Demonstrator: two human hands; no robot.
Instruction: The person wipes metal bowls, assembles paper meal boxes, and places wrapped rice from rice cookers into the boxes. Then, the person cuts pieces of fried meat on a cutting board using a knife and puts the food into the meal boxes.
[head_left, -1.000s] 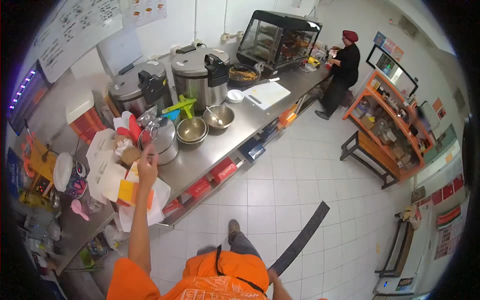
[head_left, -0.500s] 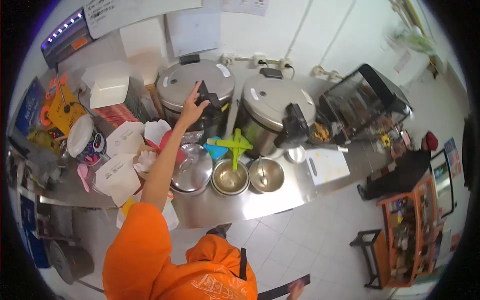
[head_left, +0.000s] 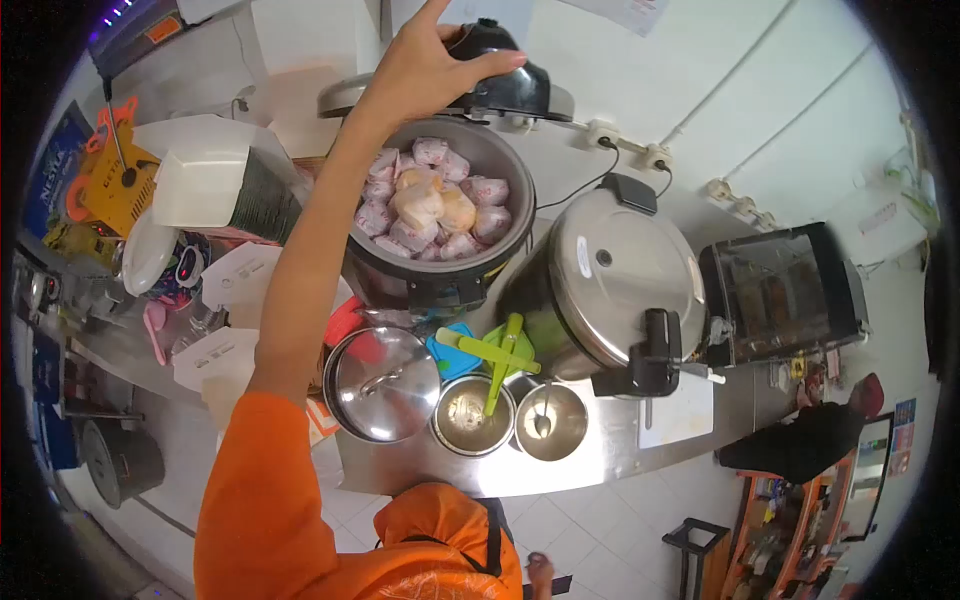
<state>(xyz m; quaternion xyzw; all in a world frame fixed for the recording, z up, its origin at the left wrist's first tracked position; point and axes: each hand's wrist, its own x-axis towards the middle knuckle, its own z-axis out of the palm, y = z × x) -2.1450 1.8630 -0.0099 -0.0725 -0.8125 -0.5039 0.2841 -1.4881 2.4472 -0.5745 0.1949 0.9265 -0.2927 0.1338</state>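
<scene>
My left hand (head_left: pixel 425 68) is on the black handle (head_left: pixel 503 85) of the raised rice cooker lid (head_left: pixel 342 97), thumb on one side and fingers on the other. Under it stands the open rice cooker (head_left: pixel 522 195). Several paper-wrapped bundles (head_left: pixel 488 190) fill its pot, with a few paler bundles (head_left: pixel 418 203) on top in the middle. My right hand (head_left: pixel 540 570) hangs low beside my body near a dark strip; its fingers are too small to make out.
A second rice cooker (head_left: pixel 625 270) stands shut on the right. In front are a lidded steel pot (head_left: pixel 380 385), bowls (head_left: pixel 552 425), green tongs (head_left: pixel 490 352) and a cutting board (head_left: pixel 680 415). Paper boxes (head_left: pixel 205 190) stand left. A person in dark clothes (head_left: pixel 800 440) is at far right.
The left rice cooker's lid has swung up and back with my left hand on its handle, uncovering the wrapped bundles. My view has moved nearer the cookers.
</scene>
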